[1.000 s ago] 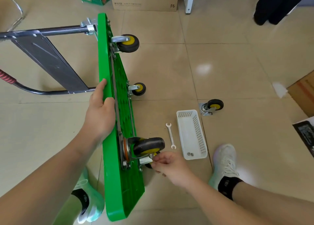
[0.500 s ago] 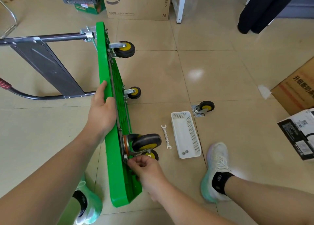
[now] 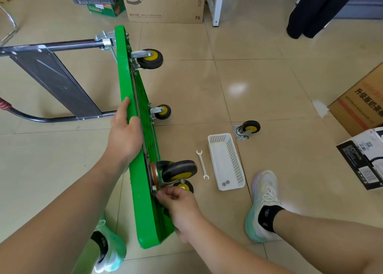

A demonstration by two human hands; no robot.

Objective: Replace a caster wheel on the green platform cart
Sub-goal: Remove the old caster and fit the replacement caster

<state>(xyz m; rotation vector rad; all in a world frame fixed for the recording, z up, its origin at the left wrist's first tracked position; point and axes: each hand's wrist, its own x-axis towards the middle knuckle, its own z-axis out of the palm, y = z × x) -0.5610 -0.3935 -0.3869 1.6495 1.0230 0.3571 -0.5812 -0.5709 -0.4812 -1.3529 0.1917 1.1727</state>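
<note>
Now, fingers at the plate's near corner

The green platform cart [image 3: 143,211] stands on its long edge on the floor, its axis running away from the person. The left hand [image 3: 124,135] grips the upper edge mid-length. The right hand [image 3: 182,207], nearer the work, pinches something small at the steel mounting plate [image 3: 153,188], just below the black-rubber, yellow-hubbed caster wheel [image 3: 179,170]. A flat steel spanner [image 3: 202,164] lies to the right.

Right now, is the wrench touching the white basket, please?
Apart. The head view shows a strip of bare floor between the wrench and the white basket.
</note>
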